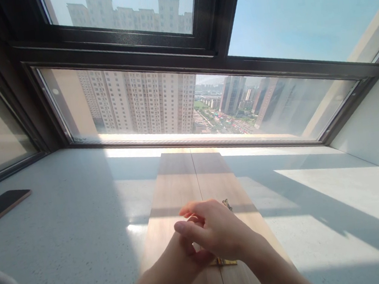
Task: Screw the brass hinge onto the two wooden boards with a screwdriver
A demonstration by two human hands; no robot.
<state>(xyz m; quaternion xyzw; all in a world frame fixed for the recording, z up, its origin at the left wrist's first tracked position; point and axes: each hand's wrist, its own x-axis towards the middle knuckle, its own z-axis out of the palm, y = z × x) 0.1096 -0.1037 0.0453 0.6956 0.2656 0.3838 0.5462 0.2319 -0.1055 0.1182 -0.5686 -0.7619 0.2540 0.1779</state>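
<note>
My left hand (pixel 185 254) and my right hand (pixel 216 228) meet over two pale wooden boards (pixel 176 175) lying edge to edge. My right hand crosses over the left, its fingers and thumb curled round the left fingers. Any small thing between them is out of sight. Most of my left fingers are hidden behind the right hand. Under the hands, part of a brass-coloured hinge (pixel 229 262) lies across the seam. Just beyond the right hand, several small screws (pixel 228 204) rest on the right board.
A pale speckled sill (pixel 93 226) surrounds the boards. A phone-like dark slab (pixel 3 206) lies at the left. The curved white handle of something (pixel 5 283) enters at lower left. A dark window frame (pixel 189 142) borders the back, with tall buildings outside.
</note>
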